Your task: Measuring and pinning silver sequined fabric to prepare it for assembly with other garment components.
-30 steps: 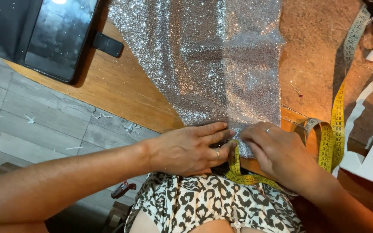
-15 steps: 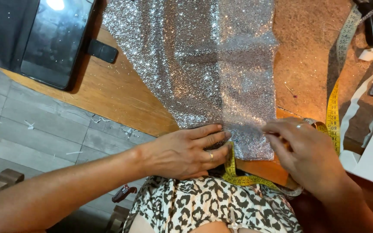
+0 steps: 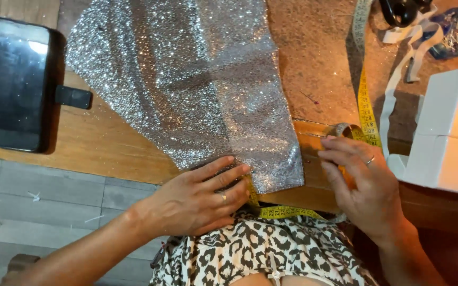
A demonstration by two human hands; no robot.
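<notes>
- Silver glitter fabric (image 3: 197, 90) lies spread flat on the wooden surface (image 3: 107, 153).
- Left hand (image 3: 200, 201), fingers spread, presses the fabric's near edge.
- Right hand (image 3: 364, 182) hovers beside the fabric, fingers loosely curled and holding nothing, above the yellow tape measure (image 3: 367, 106).

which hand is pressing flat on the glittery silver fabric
The left hand: its fingers lie flat on the silver fabric at its near edge. The right hand is off it, by the yellow tape measure.

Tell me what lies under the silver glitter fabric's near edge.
A yellow tape measure runs out from beneath the glitter fabric, over the wooden table. Its covered stretch is hidden.
</notes>
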